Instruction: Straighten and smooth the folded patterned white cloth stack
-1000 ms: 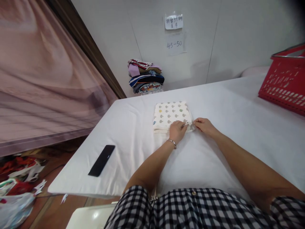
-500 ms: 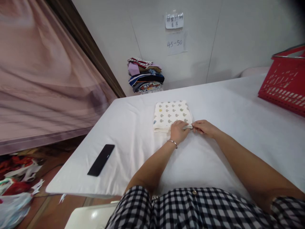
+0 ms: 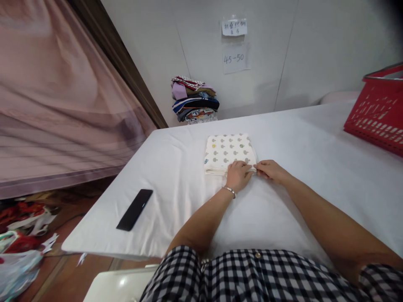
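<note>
Both my hands on the near edge of the folded cloth [image 3: 229, 152], mid-table.

My left hand [image 3: 238, 175] rests curled on the cloth's near right corner, fingers closed down onto the fabric; my right hand [image 3: 268, 170] pinches that same corner from the right, fingers narrow, the two hands touching. The cloth lies flat on the white table [image 3: 315, 138]. Black phone [image 3: 134, 204] well to the left; red basket [image 3: 376, 115] far right; stack of clothes [image 3: 194, 100] at the wall.
</note>
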A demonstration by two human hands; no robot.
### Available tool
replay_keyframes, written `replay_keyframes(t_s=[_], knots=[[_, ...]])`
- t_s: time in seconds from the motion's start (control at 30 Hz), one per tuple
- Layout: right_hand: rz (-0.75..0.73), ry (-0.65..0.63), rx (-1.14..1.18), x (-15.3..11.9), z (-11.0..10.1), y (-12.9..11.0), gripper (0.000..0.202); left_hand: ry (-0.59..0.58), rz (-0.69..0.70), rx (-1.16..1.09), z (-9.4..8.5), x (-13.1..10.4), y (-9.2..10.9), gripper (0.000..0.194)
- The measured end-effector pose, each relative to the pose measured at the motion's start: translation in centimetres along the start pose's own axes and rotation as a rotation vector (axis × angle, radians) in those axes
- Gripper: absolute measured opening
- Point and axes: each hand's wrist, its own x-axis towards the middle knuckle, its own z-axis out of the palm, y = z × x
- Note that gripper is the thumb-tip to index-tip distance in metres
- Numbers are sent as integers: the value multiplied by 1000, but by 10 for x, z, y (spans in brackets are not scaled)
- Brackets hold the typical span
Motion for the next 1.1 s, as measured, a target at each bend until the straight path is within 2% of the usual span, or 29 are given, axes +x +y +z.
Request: replay_keyframes(t_s=[0.07,0.13,0.27,0.33,0.4,0.6,0.8,0.97,1.1], knots=[[8,14,-27,2,0,2,30,-9,-17,-22,-9,4,-8,25],[38,11,-20,4,-1,3,28,16,-95,3,-23,8,-24,27],[70,-8,2,6,-3,5,25,109,-391,201,-49,2,-69,26],[74,-23,-1,6,-3,4,27,86,-499,205,-52,-6,-86,34],[73,-31,2,5,-3,3,31,87,-516,178,-47,-13,-94,38],[20,96,-1,17,-4,-3,39,99,-542,150,-36,-17,-89,41],[-36,217,24,30,-5,5,27,102,-545,120,-40,-17,-87,40],[-4,156,24,28,-12,9,31,86,-567,119,-40,-17,-83,40],[-8,144,-3,37,-19,-6,33,99,-561,120,-39,-17,-82,40]])
